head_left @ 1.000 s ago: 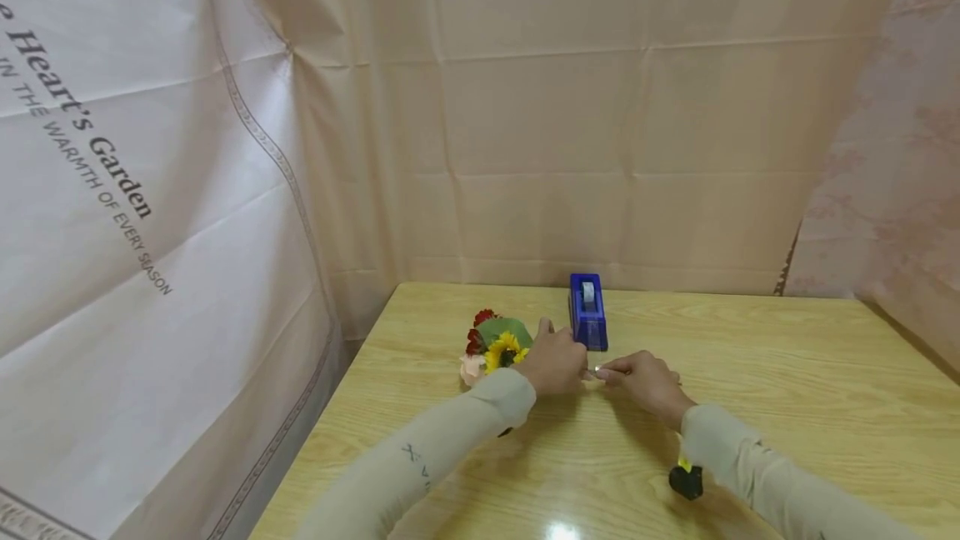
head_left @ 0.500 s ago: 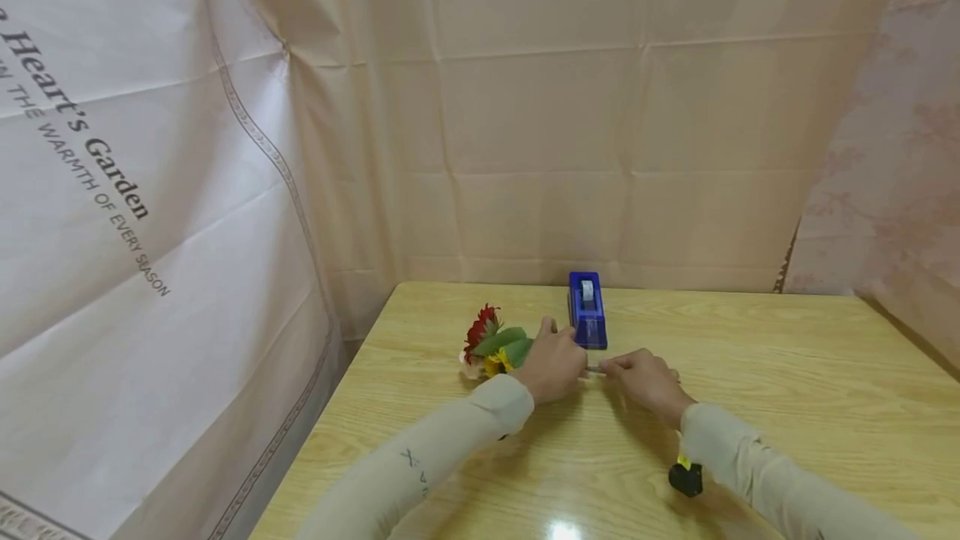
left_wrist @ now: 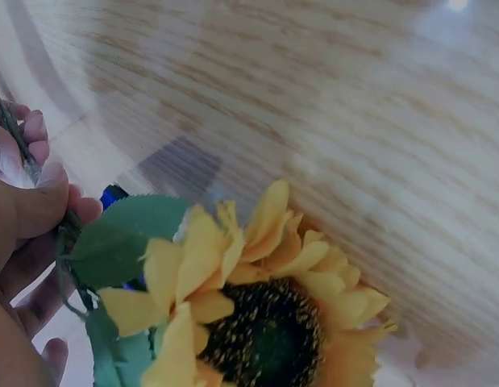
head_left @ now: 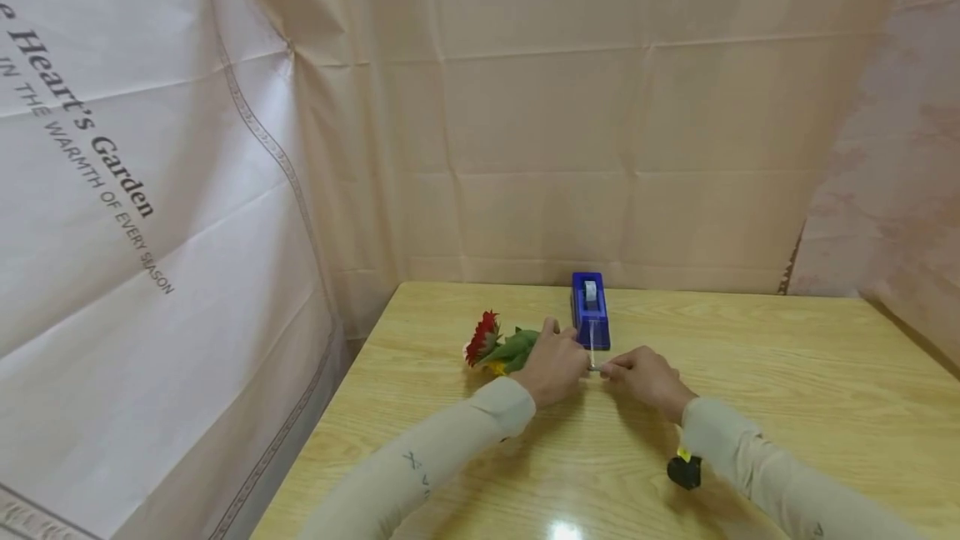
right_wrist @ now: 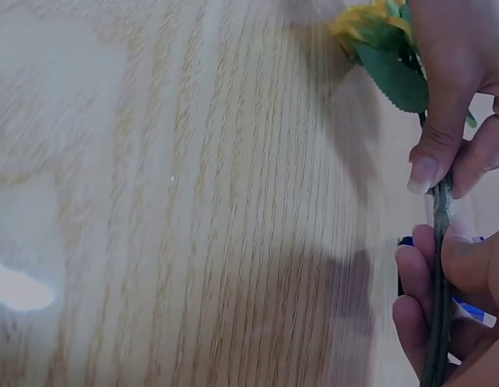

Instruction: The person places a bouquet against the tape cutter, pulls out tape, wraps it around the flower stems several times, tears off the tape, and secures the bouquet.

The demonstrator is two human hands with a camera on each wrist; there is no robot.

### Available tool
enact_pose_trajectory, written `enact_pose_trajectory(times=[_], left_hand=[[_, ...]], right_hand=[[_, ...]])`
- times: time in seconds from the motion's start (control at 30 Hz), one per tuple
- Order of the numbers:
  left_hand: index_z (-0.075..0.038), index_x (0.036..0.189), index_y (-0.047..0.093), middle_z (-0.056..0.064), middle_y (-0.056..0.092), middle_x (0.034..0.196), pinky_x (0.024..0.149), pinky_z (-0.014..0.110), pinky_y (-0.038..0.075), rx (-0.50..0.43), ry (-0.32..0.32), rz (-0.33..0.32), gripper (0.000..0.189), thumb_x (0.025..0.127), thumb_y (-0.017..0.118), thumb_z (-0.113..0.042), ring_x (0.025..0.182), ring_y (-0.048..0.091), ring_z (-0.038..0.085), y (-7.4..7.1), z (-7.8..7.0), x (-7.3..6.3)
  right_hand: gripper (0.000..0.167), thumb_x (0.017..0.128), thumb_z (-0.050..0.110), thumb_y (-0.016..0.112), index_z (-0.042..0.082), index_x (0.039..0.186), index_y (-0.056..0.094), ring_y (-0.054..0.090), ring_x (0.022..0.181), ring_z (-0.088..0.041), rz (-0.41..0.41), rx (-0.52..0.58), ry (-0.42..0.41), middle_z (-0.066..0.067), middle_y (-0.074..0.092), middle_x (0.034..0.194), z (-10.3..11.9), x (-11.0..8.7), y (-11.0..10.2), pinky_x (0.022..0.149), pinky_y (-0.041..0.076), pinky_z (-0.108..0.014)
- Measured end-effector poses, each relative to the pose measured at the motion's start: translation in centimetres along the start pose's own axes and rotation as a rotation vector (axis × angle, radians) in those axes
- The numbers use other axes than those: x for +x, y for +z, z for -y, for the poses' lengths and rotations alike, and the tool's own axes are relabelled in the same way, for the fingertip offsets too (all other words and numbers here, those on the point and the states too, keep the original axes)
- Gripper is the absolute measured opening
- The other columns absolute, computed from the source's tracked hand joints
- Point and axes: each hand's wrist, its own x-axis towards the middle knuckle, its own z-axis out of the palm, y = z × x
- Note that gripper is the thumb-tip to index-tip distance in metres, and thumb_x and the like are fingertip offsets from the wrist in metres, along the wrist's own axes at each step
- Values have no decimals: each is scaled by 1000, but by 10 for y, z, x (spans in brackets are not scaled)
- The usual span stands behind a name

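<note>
My left hand [head_left: 555,365] grips a small bunch of artificial flowers by the stems, the blooms pointing left. A red flower [head_left: 482,338] and green leaves [head_left: 517,348] show on its upper side, while a sunflower [left_wrist: 265,330] faces the left wrist camera. My right hand [head_left: 645,382] pinches the lower stems [right_wrist: 439,298] between thumb and fingers, a short gap from the left fingertips. Clear tape [right_wrist: 442,208] wraps the stems in that gap. From there a narrow tape strip [head_left: 592,342] stretches back to the blue tape dispenser [head_left: 589,311].
The dispenser stands near the back edge of the wood-grain table [head_left: 780,373]. Beige cloth [head_left: 525,123] hangs behind it, and a printed white cloth [head_left: 150,157] hangs on the left. A small black piece [head_left: 684,472] shows below the right sleeve.
The bunch has turned about its stems: the sunflower has rolled down from view and the red flower and leaves have come up. A taut tape strip now shows between dispenser and stems.
</note>
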Motion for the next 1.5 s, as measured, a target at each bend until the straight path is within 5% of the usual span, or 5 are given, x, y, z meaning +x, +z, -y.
enact_pose_trajectory(times=[0.37, 0.63, 1.07, 1.5], left_hand=[[-26, 96, 81, -17, 70, 86, 85, 38, 25, -238, -9, 179, 9, 97, 73, -30, 83, 47, 10, -8, 10, 8], [-26, 104, 82, -18, 68, 93, 87, 39, 22, -463, -128, 309, 13, 99, 71, -28, 86, 46, 10, -11, 18, 15], [-29, 97, 83, -18, 72, 88, 82, 37, 22, -261, -132, 141, 17, 95, 71, -42, 83, 44, 10, -10, 8, 10], [-33, 95, 83, -19, 75, 89, 88, 39, 28, -137, -104, 39, 18, 95, 69, -45, 91, 49, 10, -3, 4, 8]], right_hand=[[27, 104, 23, 62, 2, 110, 79, 64, 114, -43, -25, 19, 18, -14, 77, 102, 0, 0, -2, 100, 6, -85], [26, 102, 19, 65, -1, 113, 77, 63, 116, -46, -46, 55, -13, -18, 76, 105, 3, -2, -2, 98, 2, -86], [38, 104, 34, 63, 3, 123, 74, 56, 126, -48, -55, 50, 23, -13, 75, 115, -3, -2, 5, 102, 11, -82], [38, 108, 31, 53, 2, 122, 73, 55, 126, -50, -28, 24, 14, -14, 76, 108, -4, 0, 4, 100, 10, -81]])
